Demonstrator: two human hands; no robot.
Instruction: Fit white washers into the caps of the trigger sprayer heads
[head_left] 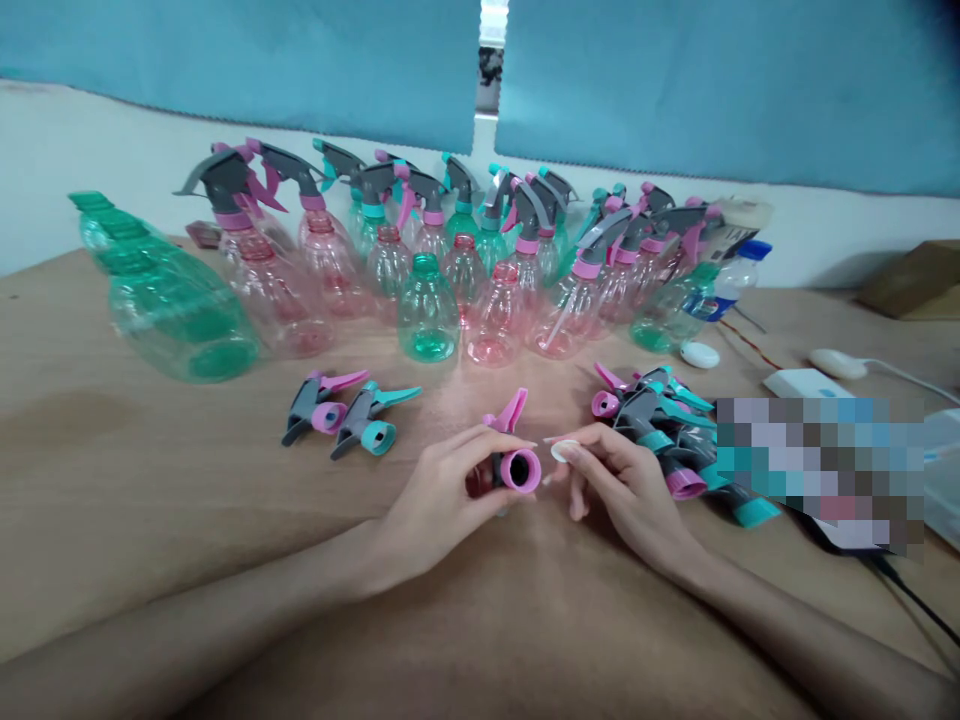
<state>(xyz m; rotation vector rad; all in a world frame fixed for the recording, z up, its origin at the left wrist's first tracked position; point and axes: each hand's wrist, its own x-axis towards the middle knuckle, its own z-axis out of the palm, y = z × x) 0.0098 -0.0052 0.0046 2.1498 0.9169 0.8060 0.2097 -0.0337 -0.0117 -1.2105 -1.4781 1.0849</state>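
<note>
My left hand (454,485) grips a grey and pink spray trigger head (520,471), its round pink collar turned toward me and dark inside. Between thumb and fingers of my right hand (619,485) is a small white disc (565,451), just right of the collar and apart from it. Two loose spray heads, one pink (327,415) and one teal (377,436), lie to the left. A pile of pink and teal spray heads (660,430) lies beyond my right hand.
Behind stand several spray bottles, among them an open green bottle (428,310) and an open pink bottle (493,320). Green bottles (180,315) stand at left. A blue-capped bottle (739,280), a white oval object (700,355), cables and a pixelated patch are at right.
</note>
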